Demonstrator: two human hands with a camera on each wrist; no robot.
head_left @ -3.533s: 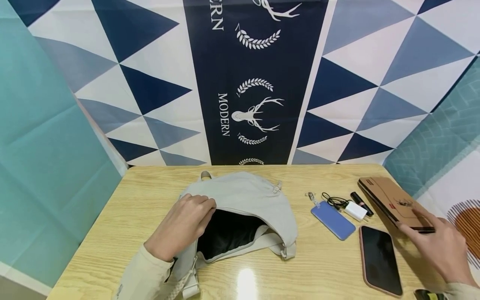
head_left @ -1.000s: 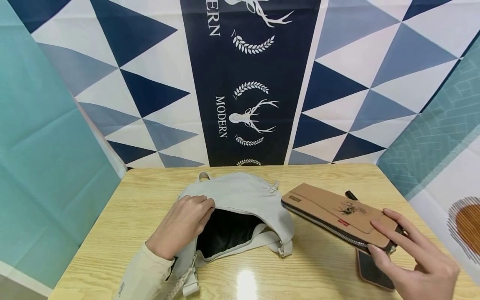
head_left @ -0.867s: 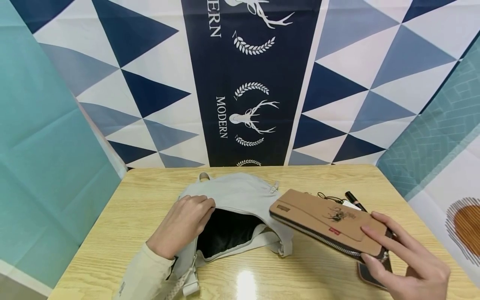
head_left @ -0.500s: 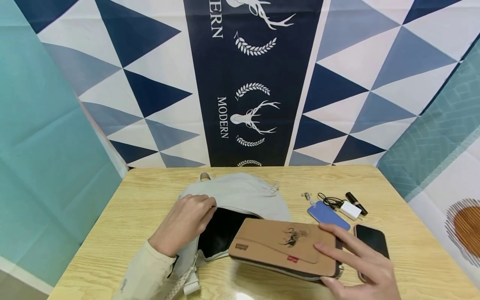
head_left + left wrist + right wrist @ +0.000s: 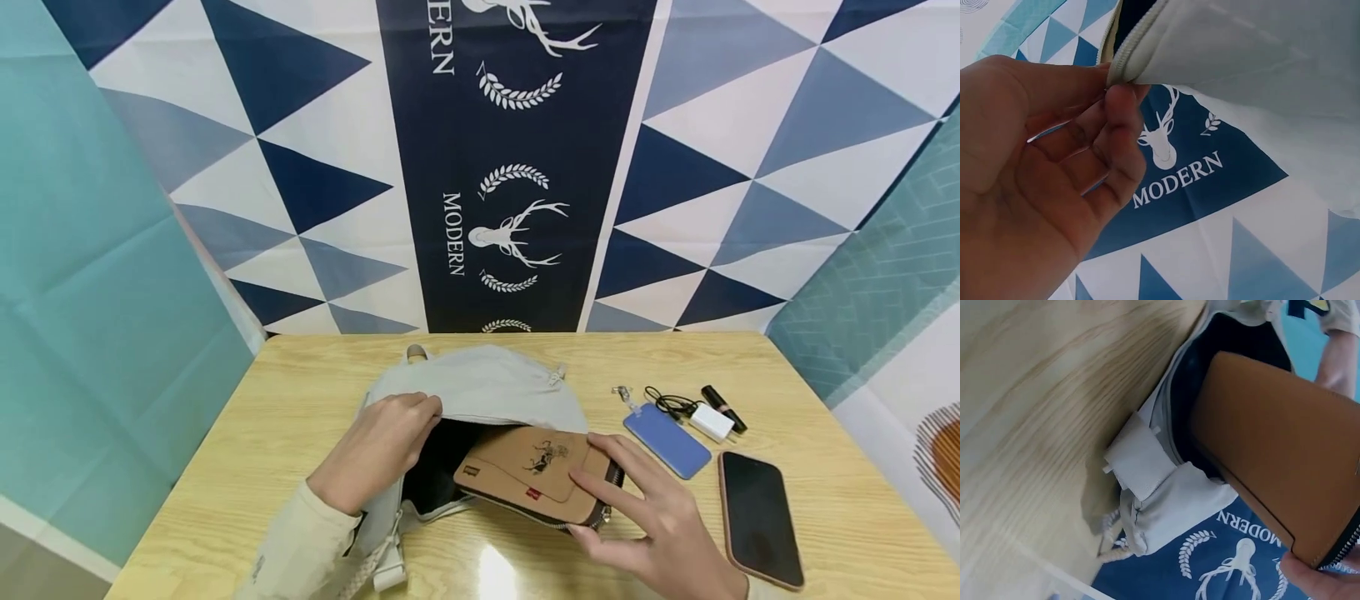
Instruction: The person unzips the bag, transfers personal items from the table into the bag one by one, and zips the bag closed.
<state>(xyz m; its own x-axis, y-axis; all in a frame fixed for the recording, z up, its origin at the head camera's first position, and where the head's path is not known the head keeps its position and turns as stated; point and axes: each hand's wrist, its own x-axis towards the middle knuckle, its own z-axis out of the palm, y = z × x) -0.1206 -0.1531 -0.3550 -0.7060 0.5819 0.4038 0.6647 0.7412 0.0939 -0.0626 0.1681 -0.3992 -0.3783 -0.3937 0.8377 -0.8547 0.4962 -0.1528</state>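
Since half a second ago the wallet (image 5: 525,472) has slid left, its far end now inside the mouth of the bag (image 5: 487,387), where before it lay in front of the opening. From the head view, the right hand (image 5: 652,533) presses the wallet with straight fingers on top and thumb at its near edge, a loose grip; the left hand (image 5: 375,450) pinches the bag's upper lip and holds it lifted. One phone (image 5: 759,518), one blue card holder (image 5: 666,428), one white charger (image 5: 711,421) with cable and one dark tube (image 5: 723,407) lie apart on the tabletop (image 5: 300,375) to the right, with bare wood toward the near edge. "MODERN" reads on the backdrop. Left wrist view: fingers (image 5: 1119,131) and thumb nip the bag's zipper edge (image 5: 1135,53). Right wrist view: the wallet (image 5: 1272,456) angles into the dark lining (image 5: 1235,340); one buckle tab (image 5: 1135,456) lies on the wood.
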